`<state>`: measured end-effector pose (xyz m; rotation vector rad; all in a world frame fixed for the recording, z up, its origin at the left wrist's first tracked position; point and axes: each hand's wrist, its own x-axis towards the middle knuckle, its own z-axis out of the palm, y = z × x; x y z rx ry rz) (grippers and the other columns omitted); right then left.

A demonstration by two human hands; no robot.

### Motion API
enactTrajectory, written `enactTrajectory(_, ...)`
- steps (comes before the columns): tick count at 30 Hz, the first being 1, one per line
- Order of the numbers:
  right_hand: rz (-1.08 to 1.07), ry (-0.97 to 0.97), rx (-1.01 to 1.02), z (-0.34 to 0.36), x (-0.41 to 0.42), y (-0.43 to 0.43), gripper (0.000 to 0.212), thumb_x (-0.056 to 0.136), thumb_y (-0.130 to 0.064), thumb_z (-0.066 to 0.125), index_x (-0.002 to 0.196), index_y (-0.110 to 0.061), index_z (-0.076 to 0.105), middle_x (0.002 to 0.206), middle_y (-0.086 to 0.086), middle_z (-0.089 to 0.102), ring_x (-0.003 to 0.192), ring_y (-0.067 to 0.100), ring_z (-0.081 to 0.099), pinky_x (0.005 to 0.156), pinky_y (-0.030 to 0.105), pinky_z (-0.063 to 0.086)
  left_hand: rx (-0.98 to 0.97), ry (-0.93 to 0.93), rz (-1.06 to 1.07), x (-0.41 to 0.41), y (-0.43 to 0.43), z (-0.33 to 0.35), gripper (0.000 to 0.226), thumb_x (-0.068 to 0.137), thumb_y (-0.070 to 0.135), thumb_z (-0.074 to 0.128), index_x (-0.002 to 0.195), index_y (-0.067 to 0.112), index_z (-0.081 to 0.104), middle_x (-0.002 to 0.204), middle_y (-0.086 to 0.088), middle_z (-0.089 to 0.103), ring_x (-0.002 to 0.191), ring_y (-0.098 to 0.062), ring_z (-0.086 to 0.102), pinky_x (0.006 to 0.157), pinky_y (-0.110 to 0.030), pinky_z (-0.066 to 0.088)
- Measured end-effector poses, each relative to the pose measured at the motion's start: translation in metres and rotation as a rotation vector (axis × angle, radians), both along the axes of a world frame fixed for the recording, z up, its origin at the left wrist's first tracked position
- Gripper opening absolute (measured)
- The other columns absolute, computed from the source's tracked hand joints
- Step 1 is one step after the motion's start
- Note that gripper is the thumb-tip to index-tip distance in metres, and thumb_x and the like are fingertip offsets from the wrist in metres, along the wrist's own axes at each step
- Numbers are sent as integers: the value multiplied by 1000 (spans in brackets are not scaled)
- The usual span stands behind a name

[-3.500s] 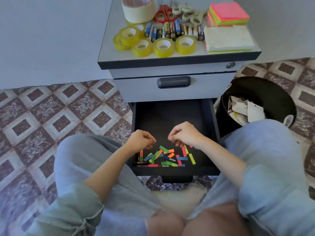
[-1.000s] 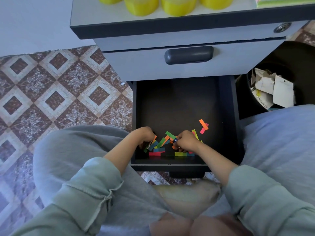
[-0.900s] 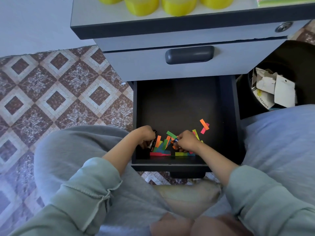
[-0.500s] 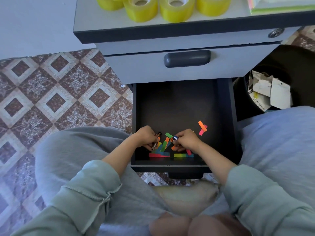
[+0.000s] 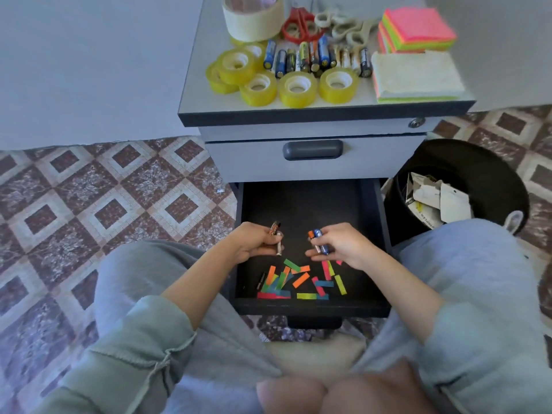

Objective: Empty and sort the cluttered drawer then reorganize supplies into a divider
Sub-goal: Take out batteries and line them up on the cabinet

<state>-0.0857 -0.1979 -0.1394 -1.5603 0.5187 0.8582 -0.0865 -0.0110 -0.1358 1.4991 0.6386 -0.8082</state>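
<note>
Floor [image 5: 89, 204]: patterned tile, left of the cabinet [image 5: 310, 167].

Left hand [image 5: 254, 243]: above the left half of the open drawer [image 5: 310, 307], fingers curled round dark batteries [image 5: 275, 236]. At least two, count unclear. Long axis runs away from the person towards the cabinet, far ends tipped slightly left. An orange-black end sticks out at the far side, a silver end at the near side.

Drawer: bottom one, pulled out between the knees, black inside. Strips [image 5: 298, 282] of coloured paper lie loose on the near part of the floor, pointing all ways, some overlapping. A thin dark stick [image 5: 261, 280] lies at their left edge; can't tell what it is. Back half is bare.

Right hand [image 5: 343, 245]: above the right half of the drawer, pinching blue batteries [image 5: 319, 242]. Same axis as the left lot, orange and blue ends facing the cabinet. The hand covers a few strips below it. The hands are near each other but apart.

Cabinet top, left to right: tape rolls [image 5: 297, 88] in front, masking tape [image 5: 254, 16] behind, battery row [image 5: 316, 58] with axes front to back, scissors [image 5: 298, 26], sticky notes [image 5: 415, 28] behind a pale pad [image 5: 415, 76].

Upper drawer is closed, handle [image 5: 312, 149] centred.

Bin [image 5: 466, 168]: black, right of the cabinet, scrap paper [image 5: 433, 198] inside, right knee overlapping its near rim.
</note>
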Motion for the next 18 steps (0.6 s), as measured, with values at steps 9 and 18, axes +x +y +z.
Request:
enactTrajectory(9, 100, -209, -122, 67, 5, -19, 32, 85, 2, 63, 117, 4, 60, 103, 20, 64, 82, 23, 66, 67, 28, 58, -7, -137, -114, 2, -24, 60, 17, 88, 2, 60, 103, 5, 66, 78, -5, 68, 70, -12, 66, 70, -26, 58)
enactTrajectory(18, 72, -512, -149, 164, 46, -29, 25, 80, -4, 70, 103, -13, 67, 77, 6, 67, 63, 14, 64, 55, 22, 53, -115, -436, -76, 41, -42, 149, 9, 87, -2, 58, 88, 3, 66, 63, -2, 68, 56, -8, 66, 61, -21, 58)
